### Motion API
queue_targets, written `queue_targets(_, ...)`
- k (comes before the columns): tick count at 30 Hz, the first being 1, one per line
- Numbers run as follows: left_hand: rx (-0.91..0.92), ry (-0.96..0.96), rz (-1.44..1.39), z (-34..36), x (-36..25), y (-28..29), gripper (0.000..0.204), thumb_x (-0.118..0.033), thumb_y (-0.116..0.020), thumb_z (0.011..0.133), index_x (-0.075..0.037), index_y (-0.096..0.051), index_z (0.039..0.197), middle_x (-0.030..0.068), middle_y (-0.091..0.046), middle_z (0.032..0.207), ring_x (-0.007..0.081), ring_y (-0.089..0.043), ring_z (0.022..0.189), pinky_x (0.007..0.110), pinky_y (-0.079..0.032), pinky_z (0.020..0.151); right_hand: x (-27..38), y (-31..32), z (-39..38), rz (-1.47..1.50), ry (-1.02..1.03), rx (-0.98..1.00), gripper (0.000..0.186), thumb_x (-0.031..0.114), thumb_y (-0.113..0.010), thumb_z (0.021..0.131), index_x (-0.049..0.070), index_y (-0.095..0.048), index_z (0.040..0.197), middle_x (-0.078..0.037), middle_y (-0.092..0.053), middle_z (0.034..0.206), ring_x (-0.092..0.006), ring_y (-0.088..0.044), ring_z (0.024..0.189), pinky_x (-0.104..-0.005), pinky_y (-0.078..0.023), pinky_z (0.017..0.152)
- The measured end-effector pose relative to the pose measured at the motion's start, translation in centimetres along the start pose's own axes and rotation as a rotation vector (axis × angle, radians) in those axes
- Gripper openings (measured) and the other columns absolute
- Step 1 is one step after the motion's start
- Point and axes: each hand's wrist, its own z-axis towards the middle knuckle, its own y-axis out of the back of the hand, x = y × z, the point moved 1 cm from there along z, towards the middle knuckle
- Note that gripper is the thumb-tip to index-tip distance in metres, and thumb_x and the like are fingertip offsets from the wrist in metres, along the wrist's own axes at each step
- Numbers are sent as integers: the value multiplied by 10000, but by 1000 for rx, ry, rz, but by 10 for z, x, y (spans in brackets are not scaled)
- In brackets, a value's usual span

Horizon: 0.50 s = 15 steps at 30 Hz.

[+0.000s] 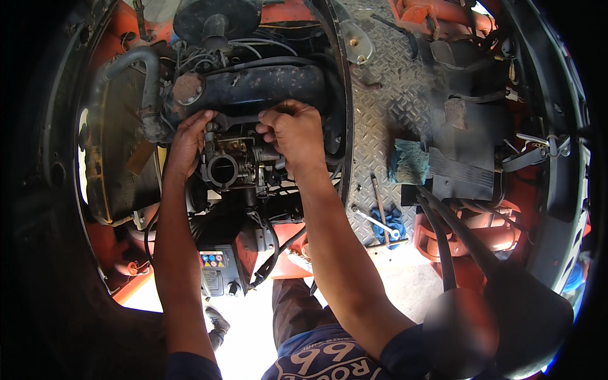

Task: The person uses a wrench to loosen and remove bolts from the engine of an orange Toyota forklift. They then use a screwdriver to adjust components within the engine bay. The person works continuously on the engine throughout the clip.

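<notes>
In an open engine bay, a carburetor (223, 170) with a round open bore sits in front of the black valve cover (266, 85). A dark wrench (239, 119) lies crosswise just behind the carburetor's top. My right hand (294, 133) is closed, its thumb and curled fingers pinching the wrench's right end. At the other end my left hand (190, 142) is closed too, with thumb and fingertips pressed at the wrench's head, beside a small fitting (212, 128). The exact seat of the wrench head is partly hidden by my left fingertips.
A rusty filler cap (188, 88) and a bent hose (151, 82) lie left of the hands. Below stands a battery (220, 272). On the tread-plate floor (392, 107) at right are a teal sponge (409, 162), a blue cloth (394, 221) and tools. Two levers (465, 240) rise at lower right.
</notes>
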Motion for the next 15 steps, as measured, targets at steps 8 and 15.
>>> queue_targets(8, 61, -13, 83, 1, -6, 2, 354, -359, -654, 943, -52, -716, 1109, -79, -509, 633, 21, -404, 521, 200, -336, 516, 10, 10, 6, -103, -11, 168, 126, 78, -735, 801, -24, -686, 854, -99, -672, 697, -105, -550, 539, -235, -371, 440)
queue_targets(15, 50, 9, 87, -1, -9, 0, 381, -364, -624, 953, -49, -681, 1159, -82, -464, 630, 13, -384, 537, 190, -295, 495, 15, -5, 37, -50, 49, 187, 133, 62, -740, 839, -49, -673, 868, -106, -674, 712, -135, -600, 542, -259, -465, 452)
